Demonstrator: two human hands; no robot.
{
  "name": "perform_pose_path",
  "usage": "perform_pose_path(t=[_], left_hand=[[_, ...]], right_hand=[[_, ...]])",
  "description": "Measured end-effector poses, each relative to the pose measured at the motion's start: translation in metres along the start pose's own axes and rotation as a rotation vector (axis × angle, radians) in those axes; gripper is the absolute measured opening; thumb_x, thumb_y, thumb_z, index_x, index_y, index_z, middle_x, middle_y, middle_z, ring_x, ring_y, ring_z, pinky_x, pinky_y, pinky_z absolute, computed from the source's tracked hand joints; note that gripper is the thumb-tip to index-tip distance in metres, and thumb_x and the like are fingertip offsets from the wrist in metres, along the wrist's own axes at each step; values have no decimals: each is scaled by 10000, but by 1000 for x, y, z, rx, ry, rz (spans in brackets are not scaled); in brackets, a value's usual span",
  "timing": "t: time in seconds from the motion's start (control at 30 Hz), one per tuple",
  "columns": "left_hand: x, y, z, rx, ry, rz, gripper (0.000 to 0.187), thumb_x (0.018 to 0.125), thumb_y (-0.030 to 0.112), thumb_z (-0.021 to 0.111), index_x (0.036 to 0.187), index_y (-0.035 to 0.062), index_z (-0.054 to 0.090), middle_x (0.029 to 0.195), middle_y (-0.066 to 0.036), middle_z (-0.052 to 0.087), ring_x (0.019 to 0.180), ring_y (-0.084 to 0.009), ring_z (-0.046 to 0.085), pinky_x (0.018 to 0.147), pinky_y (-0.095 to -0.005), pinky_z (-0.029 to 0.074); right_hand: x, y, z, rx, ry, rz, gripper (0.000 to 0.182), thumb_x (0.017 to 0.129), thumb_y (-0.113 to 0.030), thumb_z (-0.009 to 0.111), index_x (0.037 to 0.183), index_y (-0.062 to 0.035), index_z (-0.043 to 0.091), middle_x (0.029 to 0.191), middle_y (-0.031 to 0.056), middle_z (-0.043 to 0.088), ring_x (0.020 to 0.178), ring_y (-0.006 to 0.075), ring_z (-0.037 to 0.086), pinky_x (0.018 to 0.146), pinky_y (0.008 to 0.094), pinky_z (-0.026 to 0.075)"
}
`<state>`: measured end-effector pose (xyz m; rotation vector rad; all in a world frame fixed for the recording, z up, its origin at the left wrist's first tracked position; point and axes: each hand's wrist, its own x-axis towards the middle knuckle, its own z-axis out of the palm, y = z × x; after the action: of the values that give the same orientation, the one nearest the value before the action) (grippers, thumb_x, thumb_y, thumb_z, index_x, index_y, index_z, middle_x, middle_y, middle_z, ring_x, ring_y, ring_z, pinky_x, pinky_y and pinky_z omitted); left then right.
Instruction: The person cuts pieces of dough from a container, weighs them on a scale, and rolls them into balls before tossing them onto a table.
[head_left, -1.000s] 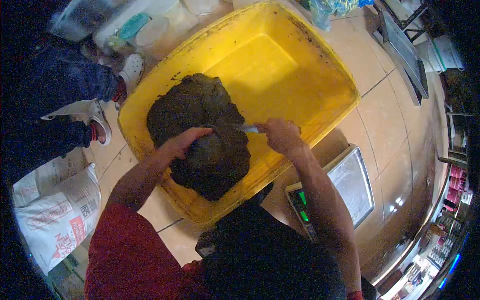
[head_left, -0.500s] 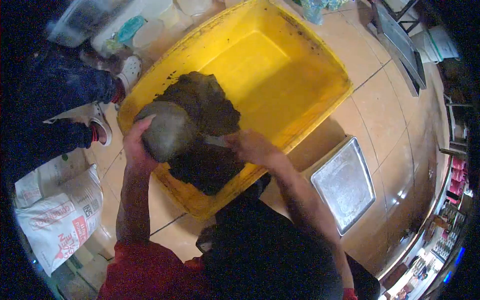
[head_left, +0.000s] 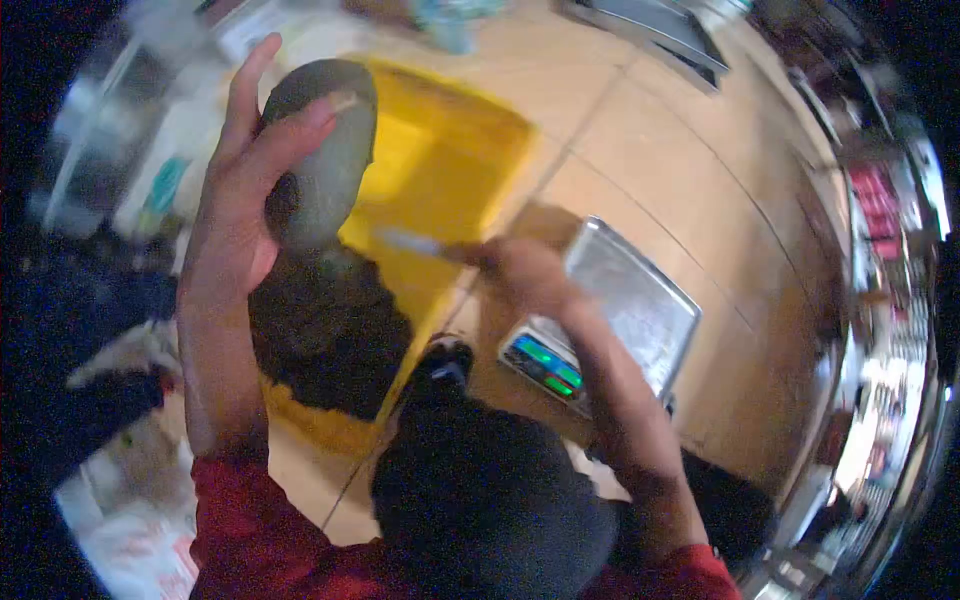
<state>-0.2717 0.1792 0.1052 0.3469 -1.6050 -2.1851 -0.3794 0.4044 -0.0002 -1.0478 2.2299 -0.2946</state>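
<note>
Over the left edge of the yellow tub: grey lump, left hand clamped on it. Right hand closed round a blurred blade. Dark mass at tub's near end; scale beside.

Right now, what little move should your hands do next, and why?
I'd probably carry the grey lump over to the scale's metal tray. The left hand already holds it up over the dark mass in the yellow tub, and the scale's display is lit. The right hand could keep the blurry, pale tool out of the way.
</note>
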Motion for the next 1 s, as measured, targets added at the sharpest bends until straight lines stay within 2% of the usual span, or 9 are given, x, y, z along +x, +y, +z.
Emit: perform_pose_path(t=[0.07, 0.13, 0.37, 0.53, 0.57, 0.63, 0.7, 0.93, 1.0], left_hand=[[8, -8, 47, 6, -118, -47, 735, 803, 226, 636, 1397, 114, 218, 1087, -96, 562, 1005, -181, 543, 868, -315, 440], [9, -23, 100, -24, -203, -152, 784, 789, 280, 652, 1395, 87, 193, 1073, -93, 547, 997, -171, 529, 875, -301, 426], [-3, -158, 265, 548, -931, -648, 857, 790, 496, 592, 1418, 110, 153, 1349, -124, 370, 1250, -241, 357, 1049, -369, 274], [15, -110, 288, 269, -957, -138, 1061, 783, 514, 610, 1404, -20, -64, 1350, -234, 365, 1287, -278, 326, 1069, -375, 242], [33, -99, 271, 127, -876, -115, 983, 802, 469, 607, 1407, -17, 5, 1334, -212, 395, 1271, -261, 354, 1064, -368, 251], [66, -89, 237, -35, -728, -61, 830, 833, 374, 607, 1406, -9, 144, 1305, -167, 445, 1236, -227, 409, 1054, -353, 268], [73, -88, 217, 294, -496, -28, 601, 865, 255, 577, 1383, 131, 299, 1331, -136, 420, 1253, -256, 377, 1044, -422, 282], [44, -237, 138, 1033, -608, 201, 625, 811, 346, 629, 1274, -14, 413, 1230, -227, 503, 1160, -318, 484, 989, -381, 365], [21, -249, 142, 1115, -717, 180, 611, 797, 356, 643, 1237, -19, 444, 1177, -236, 533, 1124, -347, 501, 970, -402, 376]], right_hand=[[-40, 77, -30, 103, 400, -197, 335, 813, -104, 499, 1137, -113, 581, 970, 198, 630, 937, 354, 603, 821, 441, 470], [-99, 134, -45, 283, 551, 51, 317, 809, -108, 524, 1117, -67, 585, 1045, 201, 608, 984, 342, 594, 847, 400, 456], [-219, 156, -72, 647, 914, 509, 411, 811, 16, 532, 1221, 30, 501, 964, 44, 597, 706, 89, 515, 616, 240, 440], [-223, 166, -52, 789, 943, 493, 387, 823, -23, 549, 1205, 27, 515, 883, 4, 555, 653, 71, 457, 550, 221, 392], [-218, 175, -42, 758, 958, 433, 433, 820, -107, 569, 1248, -64, 520, 696, 18, 502, 454, 46, 408, 341, 211, 292], [-205, 179, -29, 785, 925, 404, 441, 825, -108, 569, 1259, -63, 509, 717, 15, 508, 514, 51, 432, 360, 205, 300], [-201, 168, -29, 760, 829, 466, 460, 828, -97, 572, 1277, -54, 485, 756, 8, 517, 626, 68, 466, 450, 202, 360], [-179, 175, 3, 373, 666, 427, 444, 761, -26, 566, 1203, -45, 535, 950, 73, 652, 719, 123, 565, 689, 276, 473], [-179, 173, 4, 321, 720, 330, 272, 773, -50, 544, 1040, -51, 598, 932, 151, 646, 822, 268, 606, 750, 341, 486]])
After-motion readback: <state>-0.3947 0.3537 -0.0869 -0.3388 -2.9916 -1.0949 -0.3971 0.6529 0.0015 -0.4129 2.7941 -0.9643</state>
